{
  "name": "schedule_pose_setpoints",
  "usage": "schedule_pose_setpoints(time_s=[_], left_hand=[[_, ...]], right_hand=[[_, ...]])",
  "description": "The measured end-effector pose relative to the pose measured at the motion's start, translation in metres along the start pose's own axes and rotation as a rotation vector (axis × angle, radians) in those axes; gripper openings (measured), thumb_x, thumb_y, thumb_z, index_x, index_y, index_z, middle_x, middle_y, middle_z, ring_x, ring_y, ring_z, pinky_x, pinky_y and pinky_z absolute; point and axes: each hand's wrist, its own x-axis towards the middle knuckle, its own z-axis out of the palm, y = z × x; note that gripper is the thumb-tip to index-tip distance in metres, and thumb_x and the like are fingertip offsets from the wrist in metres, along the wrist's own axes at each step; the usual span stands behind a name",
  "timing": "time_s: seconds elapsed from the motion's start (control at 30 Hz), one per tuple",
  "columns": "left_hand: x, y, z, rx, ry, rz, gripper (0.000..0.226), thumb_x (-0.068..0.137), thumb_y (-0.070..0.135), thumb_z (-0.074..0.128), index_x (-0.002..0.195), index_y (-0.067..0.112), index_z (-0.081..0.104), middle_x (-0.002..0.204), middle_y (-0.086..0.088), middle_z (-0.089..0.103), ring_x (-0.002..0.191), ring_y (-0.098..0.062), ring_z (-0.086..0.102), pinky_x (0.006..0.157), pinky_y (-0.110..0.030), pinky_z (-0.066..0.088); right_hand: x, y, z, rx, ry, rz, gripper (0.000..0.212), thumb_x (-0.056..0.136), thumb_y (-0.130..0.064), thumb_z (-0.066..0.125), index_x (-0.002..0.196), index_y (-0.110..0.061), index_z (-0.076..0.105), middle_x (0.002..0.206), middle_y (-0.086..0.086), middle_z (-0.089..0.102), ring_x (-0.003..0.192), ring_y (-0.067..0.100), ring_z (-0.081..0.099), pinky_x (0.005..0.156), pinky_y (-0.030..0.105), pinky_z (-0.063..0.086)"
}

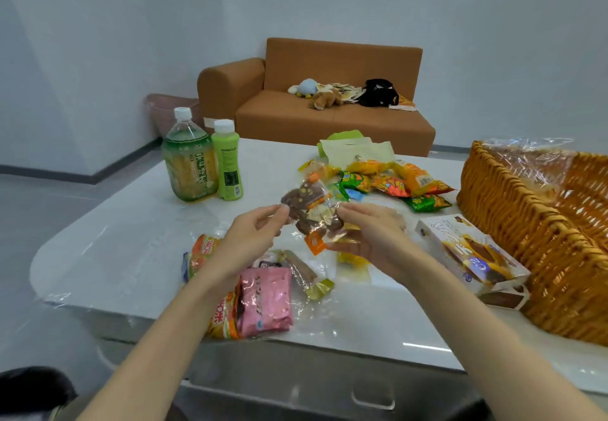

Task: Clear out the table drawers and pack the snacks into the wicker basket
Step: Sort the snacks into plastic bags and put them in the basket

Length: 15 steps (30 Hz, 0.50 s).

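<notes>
Sofa (342, 58) — plush toys (324, 100) on it.

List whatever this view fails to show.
Head view:
- Basket inside: cut off by the right edge, veiled by plastic.
- Drawer contents: only its front shows.
- Orange packs: partly under the left hand.
- Bag label: blurred, crumpled in the right hand.

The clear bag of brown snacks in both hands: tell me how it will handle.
Probably floppy: the clear bag crumples between the left hand and right hand. Its glossy film looks slippery. Loose pieces inside may shift or crumble if squeezed.
</notes>
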Motion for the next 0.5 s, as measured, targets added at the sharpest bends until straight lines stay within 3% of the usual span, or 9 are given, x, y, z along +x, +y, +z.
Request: schedule_pose_setpoints(time_s=[0.13,0.33,0.5], left_hand=[[-0.008,0.005,-0.003,-0.134,0.117,0.008,0.009,0.089,0.024,0.065,0.096,0.020,0.061,0.087,0.005,0.070,0.075,-0.006,0.063,0.066,-0.015,0.053],[-0.019,0.005,-0.007,-0.131,-0.014,-0.012,0.015,0.078,0.013,0.076,0.092,0.008,0.071,0.087,-0.014,0.073,0.064,-0.011,0.066,0.062,-0.019,0.056],[-0.019,0.003,-0.012,-0.060,-0.002,0.042,0.013,0.086,0.015,0.069,0.099,0.012,0.071,0.086,-0.007,0.075,0.066,-0.015,0.067,0.059,-0.019,0.055]], right_hand=[[-0.020,0.006,0.006,-0.143,-0.113,-0.062,0.016,0.097,-0.009,0.052,0.096,-0.013,0.068,0.082,0.006,0.070,0.076,0.016,0.069,0.071,0.032,0.060],[-0.033,0.013,0.005,-0.332,-0.081,-0.167,0.014,0.093,-0.017,0.060,0.102,-0.010,0.069,0.089,0.001,0.075,0.074,0.007,0.070,0.059,0.017,0.052],[-0.028,0.014,-0.006,-0.349,-0.065,-0.098,0.019,0.093,-0.020,0.060,0.103,-0.005,0.067,0.085,-0.001,0.073,0.071,0.004,0.067,0.056,0.014,0.049]])
